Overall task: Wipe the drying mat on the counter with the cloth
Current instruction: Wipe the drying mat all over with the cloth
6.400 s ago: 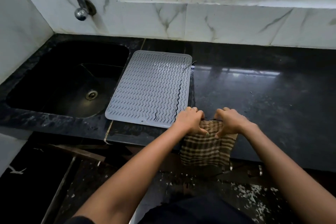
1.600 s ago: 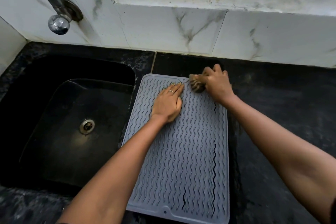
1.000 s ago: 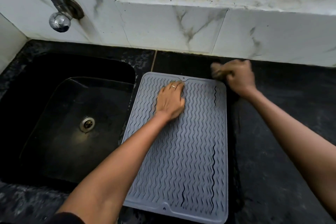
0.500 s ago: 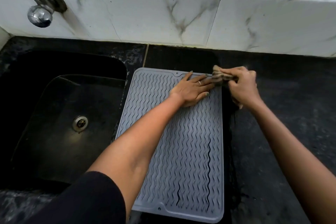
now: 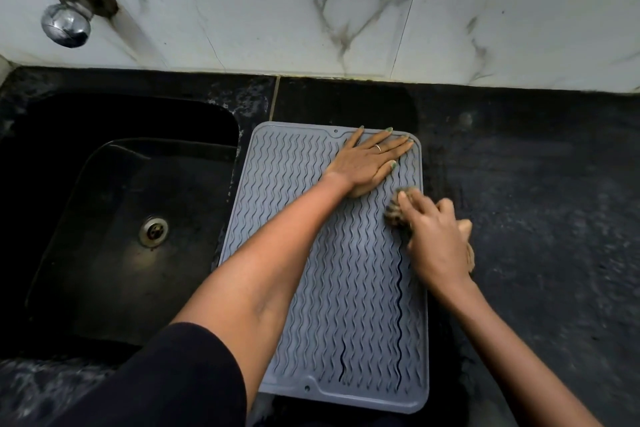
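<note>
your right hand has a bunched cloth in its grip, pressed on the mat near its right edge. your left hand lies flat, pinning the far end to the counter. most of the mat looks unwiped.

No readable text
Nothing carries a legible word, label, brand, number or sign anywhere in this view of the counter.
</note>
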{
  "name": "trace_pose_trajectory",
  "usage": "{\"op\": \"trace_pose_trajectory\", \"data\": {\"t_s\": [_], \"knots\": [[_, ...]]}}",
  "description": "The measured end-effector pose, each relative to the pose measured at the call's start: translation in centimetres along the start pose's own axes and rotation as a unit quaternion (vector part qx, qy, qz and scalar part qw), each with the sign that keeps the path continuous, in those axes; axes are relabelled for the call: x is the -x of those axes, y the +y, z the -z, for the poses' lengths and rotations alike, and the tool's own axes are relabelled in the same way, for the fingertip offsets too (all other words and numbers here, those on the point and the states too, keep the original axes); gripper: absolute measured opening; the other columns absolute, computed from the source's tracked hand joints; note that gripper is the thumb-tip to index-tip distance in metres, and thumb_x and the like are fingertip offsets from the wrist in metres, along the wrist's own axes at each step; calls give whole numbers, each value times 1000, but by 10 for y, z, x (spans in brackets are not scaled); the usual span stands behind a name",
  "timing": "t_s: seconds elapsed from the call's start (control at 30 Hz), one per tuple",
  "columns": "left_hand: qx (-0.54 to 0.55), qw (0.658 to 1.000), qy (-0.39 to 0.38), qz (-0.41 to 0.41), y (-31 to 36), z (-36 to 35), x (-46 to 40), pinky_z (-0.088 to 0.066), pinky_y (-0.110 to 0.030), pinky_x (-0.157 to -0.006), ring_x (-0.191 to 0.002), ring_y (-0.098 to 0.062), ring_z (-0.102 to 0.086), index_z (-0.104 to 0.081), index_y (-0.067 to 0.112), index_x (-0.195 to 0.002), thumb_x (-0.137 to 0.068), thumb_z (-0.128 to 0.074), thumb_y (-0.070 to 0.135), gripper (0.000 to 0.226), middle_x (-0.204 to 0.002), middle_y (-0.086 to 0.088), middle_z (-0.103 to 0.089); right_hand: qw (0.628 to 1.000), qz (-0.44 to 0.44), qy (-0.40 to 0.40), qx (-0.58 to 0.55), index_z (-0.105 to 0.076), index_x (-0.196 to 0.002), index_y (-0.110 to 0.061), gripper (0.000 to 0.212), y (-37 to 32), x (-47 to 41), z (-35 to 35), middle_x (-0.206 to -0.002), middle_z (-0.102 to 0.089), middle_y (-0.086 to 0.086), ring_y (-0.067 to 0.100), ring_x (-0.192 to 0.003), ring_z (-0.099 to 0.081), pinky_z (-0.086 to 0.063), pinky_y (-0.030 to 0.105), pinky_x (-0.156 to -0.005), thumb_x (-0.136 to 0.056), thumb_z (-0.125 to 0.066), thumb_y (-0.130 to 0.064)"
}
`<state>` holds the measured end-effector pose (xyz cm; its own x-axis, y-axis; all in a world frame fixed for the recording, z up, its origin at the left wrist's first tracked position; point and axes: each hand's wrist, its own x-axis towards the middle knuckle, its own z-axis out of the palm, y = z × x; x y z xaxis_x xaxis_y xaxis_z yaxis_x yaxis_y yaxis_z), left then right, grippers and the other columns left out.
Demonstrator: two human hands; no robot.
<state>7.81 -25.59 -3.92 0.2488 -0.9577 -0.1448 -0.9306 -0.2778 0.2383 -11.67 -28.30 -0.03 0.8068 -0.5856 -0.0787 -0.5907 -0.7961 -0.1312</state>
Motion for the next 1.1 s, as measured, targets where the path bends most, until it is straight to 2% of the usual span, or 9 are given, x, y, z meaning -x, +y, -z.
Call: {"op": "trace_pose_trajectory", "data": {"t_s": [0.1,0.17,0.27,0.33,0.47,0.73,0.83,1.0,1.1], "knots": [[35,999,-16,13,2,4,-1,11,-42,-118,-150,-10,0,-8,32,-153,-104,-14,37,49,-161,13,-10,995,18,-89,34,-44,-135,-31,61,-2,22,17,-143,-42,-7,22,-114,-38,-34,39,-78,-81,-51,-2],[85,995,-45,29,2,10,-6,12,-42,-118,-150,-9,1,-10,33,-153,-103,-10,39,49,-162,11,-10,991,-22,-121,-49,-60,-116,-37,52,1,11,34,-126,-59,-8,22,-114,-48,-40,44,-88,-78,-51,-4],[177,974,-107,87,3,22,-12,16,-41,-118,-150,-13,7,-13,36,-152,-102,-2,46,52,-162,5,-4,981,-86,19,-174,-67,-104,-38,49,4,-35,48,-113,-67,-5,26,-106,-54,-43,49,-91,-77,-47,-2],[286,939,-106,159,6,25,-11,19,-39,-115,-148,-17,14,-16,36,-151,-99,-2,53,56,-162,9,-1,986,-65,52,-144,-55,-125,-31,53,0,-68,42,-132,-55,0,31,-114,-44,-37,51,-90,-82,-47,-1],[398,889,-81,211,10,22,-9,20,-43,-113,-146,-14,21,-19,35,-151,-91,0,70,72,-161,12,-8,998,-39,-36,-39,-21,-146,-16,70,-6,-92,11,-145,-32,10,37,-125,-30,-35,57,-93,-85,-52,-3],[204,973,-72,81,4,11,-14,17,-38,-118,-149,-8,6,-19,35,-151,-100,5,47,57,-162,7,-11,997,44,-21,64,-24,-143,-11,68,-1,-34,5,-138,-38,8,31,-114,-38,-41,48,-80,-82,-54,-10],[148,985,-57,65,1,7,-14,14,-41,-118,-150,-9,4,-15,35,-152,-101,-7,49,53,-162,9,-11,993,59,-72,68,-26,-144,-14,73,-1,19,4,-139,-38,5,30,-112,-41,-42,43,-76,-78,-58,-13],[74,996,-53,25,-3,2,-12,15,-41,-115,-149,-12,8,-6,34,-152,-94,-31,63,70,-162,12,-4,984,90,-140,58,-55,-127,-6,73,-8,90,16,-117,-62,10,32,-85,-59,-45,37,-55,-57,-74,-2],[74,995,-58,24,-1,4,-11,17,-40,-114,-149,-13,9,-5,34,-152,-91,-37,64,75,-162,12,-2,985,72,-157,-13,-49,-130,-25,55,2,73,27,-123,-53,-1,26,-108,-50,-47,41,-78,-77,-55,-11]]}}
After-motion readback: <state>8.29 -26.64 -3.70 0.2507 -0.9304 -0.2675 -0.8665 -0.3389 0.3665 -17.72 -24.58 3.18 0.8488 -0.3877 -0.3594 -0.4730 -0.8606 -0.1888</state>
